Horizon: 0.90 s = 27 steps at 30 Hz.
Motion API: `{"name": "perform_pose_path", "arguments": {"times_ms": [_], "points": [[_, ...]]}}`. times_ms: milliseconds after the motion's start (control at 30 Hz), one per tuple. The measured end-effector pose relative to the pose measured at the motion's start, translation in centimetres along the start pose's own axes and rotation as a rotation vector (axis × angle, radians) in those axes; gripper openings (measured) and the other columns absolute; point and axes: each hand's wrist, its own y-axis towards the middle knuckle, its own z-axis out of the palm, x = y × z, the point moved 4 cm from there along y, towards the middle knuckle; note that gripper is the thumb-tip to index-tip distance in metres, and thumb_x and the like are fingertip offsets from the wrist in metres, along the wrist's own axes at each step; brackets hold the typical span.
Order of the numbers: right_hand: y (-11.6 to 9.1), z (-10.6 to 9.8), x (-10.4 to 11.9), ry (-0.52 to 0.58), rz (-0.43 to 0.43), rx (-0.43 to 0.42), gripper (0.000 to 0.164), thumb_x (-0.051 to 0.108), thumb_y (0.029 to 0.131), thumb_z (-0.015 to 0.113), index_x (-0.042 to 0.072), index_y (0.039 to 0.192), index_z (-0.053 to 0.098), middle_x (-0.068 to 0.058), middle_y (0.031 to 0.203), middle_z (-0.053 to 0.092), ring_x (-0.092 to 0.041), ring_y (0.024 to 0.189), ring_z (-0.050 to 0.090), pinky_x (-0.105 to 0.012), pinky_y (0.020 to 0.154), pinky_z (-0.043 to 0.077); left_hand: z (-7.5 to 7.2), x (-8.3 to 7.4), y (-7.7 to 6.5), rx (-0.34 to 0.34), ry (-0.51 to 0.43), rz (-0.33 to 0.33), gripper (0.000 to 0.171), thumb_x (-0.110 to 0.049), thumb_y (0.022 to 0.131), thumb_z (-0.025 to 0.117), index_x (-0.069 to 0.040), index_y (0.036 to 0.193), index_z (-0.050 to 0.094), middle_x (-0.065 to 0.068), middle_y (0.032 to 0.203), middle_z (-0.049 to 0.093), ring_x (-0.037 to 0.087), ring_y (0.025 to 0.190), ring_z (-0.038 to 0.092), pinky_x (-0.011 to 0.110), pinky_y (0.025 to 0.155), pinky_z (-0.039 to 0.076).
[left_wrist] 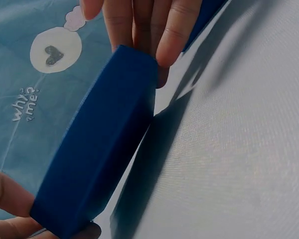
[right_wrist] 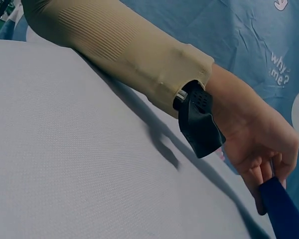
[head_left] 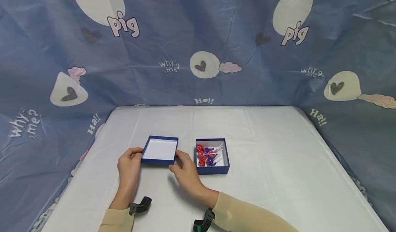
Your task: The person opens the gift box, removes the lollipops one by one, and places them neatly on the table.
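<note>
A shallow blue box lid [head_left: 160, 148] lies white inside up between the two hands, just above the white table. My left hand [head_left: 129, 166] pinches its left edge. On the opposite side, the fingers and thumb of my right hand [head_left: 187, 175] grip the lid's near right corner. In the left wrist view the blue side of the lid [left_wrist: 97, 134] spans both hands, with its shadow below. Just right of my right hand stands an open blue box [head_left: 213, 170], holding several red and purple wrapped lollipops [head_left: 210, 161] with white sticks.
A white cloth covers the table [head_left: 272, 177]. Behind it and along its sides hangs a blue printed curtain [head_left: 173, 29]. Each wrist wears a black band with a camera mount, such as the left one [head_left: 140, 205].
</note>
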Motion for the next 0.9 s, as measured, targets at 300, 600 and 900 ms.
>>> {"name": "perform_pose_path", "arguments": {"times_ms": [300,600,900], "points": [[0.29,0.09,-0.47,-0.018,0.036,0.019,0.060,0.014,0.092,0.060,-0.008,0.146,0.046,-0.016,0.147,0.049,-0.027,0.138,0.043,-0.043,0.118,0.033,0.46,0.37,-0.07,0.040,0.036,0.020,0.038,0.001,0.093,0.049,0.001,0.126,0.066,0.016,0.119,0.070,0.029,0.114,0.064,0.019,0.083,0.049],[0.46,0.05,-0.94,-0.038,0.027,0.021,0.058,0.012,0.091,0.061,-0.007,0.145,0.048,-0.014,0.146,0.050,-0.025,0.134,0.047,-0.041,0.116,0.037,0.50,0.54,-0.12,0.101,0.021,-0.028,0.037,-0.004,0.098,0.047,0.002,0.130,0.065,0.019,0.132,0.063,0.036,0.130,0.053,0.051,0.108,0.044],[0.23,0.20,-0.58,-0.030,0.026,0.056,0.061,0.015,0.092,0.062,-0.005,0.147,0.046,-0.013,0.146,0.049,-0.024,0.133,0.048,-0.041,0.114,0.040,0.10,0.39,0.06,0.056,0.059,-0.049,0.033,-0.009,0.097,0.051,0.003,0.122,0.069,0.021,0.128,0.065,0.038,0.129,0.053,0.054,0.108,0.041]]}}
